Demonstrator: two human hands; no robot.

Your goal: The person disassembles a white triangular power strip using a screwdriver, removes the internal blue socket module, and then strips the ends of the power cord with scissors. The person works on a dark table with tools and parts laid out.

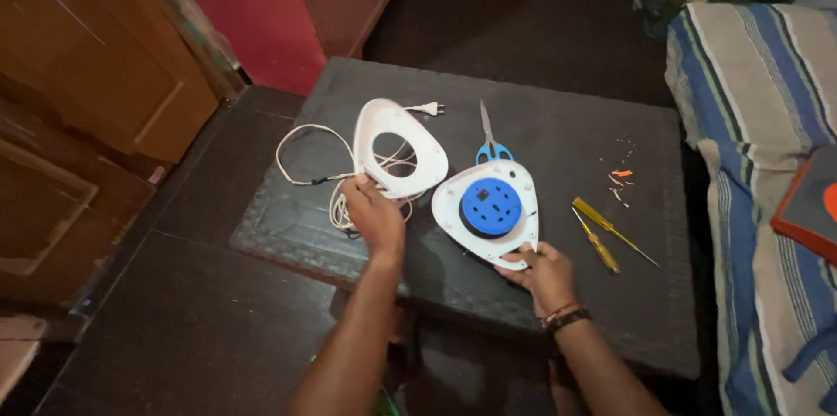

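Note:
My left hand [375, 217] grips the near edge of a white rounded-triangle cover [399, 147] with a large hole in its middle. A white cable [307, 147] loops out beside and under it, ending in a two-pin plug [428, 108]. My right hand [538, 266] holds the near corner of the other white shell half [488, 205], which carries a blue round socket plate [492, 204]. Both parts lie on a dark low table [558, 132]. A bracelet is on my right wrist.
Blue-handled scissors [491, 142] lie behind the shell halves. Two yellow-handled screwdrivers [602, 233] rest to the right, with small orange and white scraps [621, 175] beyond them. A striped bed cover [758, 163] stands at the right, wooden doors [78, 93] at the left.

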